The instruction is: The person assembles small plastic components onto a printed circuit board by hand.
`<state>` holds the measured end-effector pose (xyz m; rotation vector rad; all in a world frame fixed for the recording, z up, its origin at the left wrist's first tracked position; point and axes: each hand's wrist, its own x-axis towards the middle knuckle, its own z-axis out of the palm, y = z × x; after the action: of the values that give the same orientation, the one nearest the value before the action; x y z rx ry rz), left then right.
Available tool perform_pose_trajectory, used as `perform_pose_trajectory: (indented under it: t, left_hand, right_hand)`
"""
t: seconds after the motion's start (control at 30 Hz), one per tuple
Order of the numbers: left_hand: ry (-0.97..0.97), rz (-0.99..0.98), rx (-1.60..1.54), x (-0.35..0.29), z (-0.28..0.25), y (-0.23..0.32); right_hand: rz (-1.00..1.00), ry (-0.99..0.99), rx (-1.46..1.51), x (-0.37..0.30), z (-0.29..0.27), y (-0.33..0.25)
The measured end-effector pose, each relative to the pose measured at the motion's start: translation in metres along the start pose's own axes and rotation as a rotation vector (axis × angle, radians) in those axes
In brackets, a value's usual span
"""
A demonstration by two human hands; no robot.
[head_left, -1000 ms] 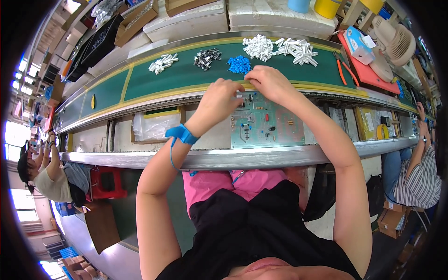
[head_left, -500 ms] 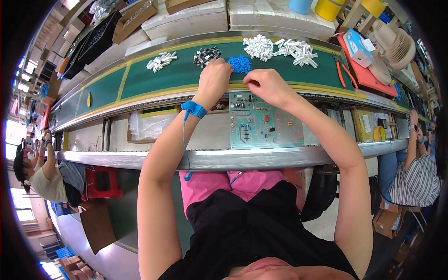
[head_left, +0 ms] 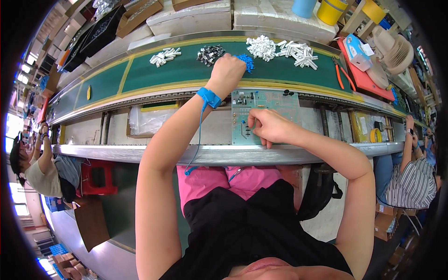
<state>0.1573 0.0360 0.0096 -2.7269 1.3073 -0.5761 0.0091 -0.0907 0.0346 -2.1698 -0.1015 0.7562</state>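
My left hand [head_left: 228,72], with a blue wrist strap [head_left: 208,97] on its wrist, is over the pile of small blue components [head_left: 246,62] and partly covers it. Its fingers look curled; whatever they grip is hidden. Below, a pale green circuit board [head_left: 289,109] carries several small parts and lies across the rails in front of me. My right hand [head_left: 273,126] is over the middle of that board, fingertips pinched together close to its surface. Anything between those fingertips is too small to make out.
On the green belt [head_left: 161,77] lie white parts [head_left: 165,56], black parts [head_left: 209,55], white connectors [head_left: 261,48] and white tubular pieces [head_left: 298,54]. Orange-handled pliers [head_left: 343,74] rest at the right, beside a red tray [head_left: 368,74]. A metal rail [head_left: 210,157] runs along the near side.
My right hand has moved from beside the blue pile down toward me, onto the circuit board. My left hand has shifted slightly right, over the blue components.
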Motion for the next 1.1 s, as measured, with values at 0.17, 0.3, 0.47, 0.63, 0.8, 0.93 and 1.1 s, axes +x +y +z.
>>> perform_pose_trajectory:
  t: [0.17,0.3,0.47,0.63,0.8,0.93,1.1]
  left_hand:
    - [0.099,-0.071,-0.174,-0.007,0.003,-0.007]
    - [0.214,-0.160,-0.535,-0.015,-0.004,-0.004]
    - [0.101,-0.278,-0.910,-0.029,-0.017,-0.001]
    - [-0.011,-0.378,-1.160,-0.043,-0.029,0.008]
    - [-0.091,-0.460,-1.345,-0.067,-0.034,0.007]
    - [-0.058,-0.401,-1.421,-0.086,-0.039,0.017]
    - [-0.037,-0.331,-1.104,-0.101,-0.052,0.034]
  right_hand:
    - [0.027,0.015,0.023,0.000,0.002,-0.003]
    - [0.016,0.033,0.032,0.001,0.002,0.001]
    - [0.024,0.046,0.033,0.001,0.004,-0.002]
    - [0.019,0.045,0.053,0.002,0.006,0.001]
    - [-0.067,0.046,0.036,0.002,-0.016,-0.004]
    - [-0.308,0.611,-0.373,0.040,-0.062,0.028]
    - [-0.312,0.874,-0.575,0.081,-0.095,0.057]
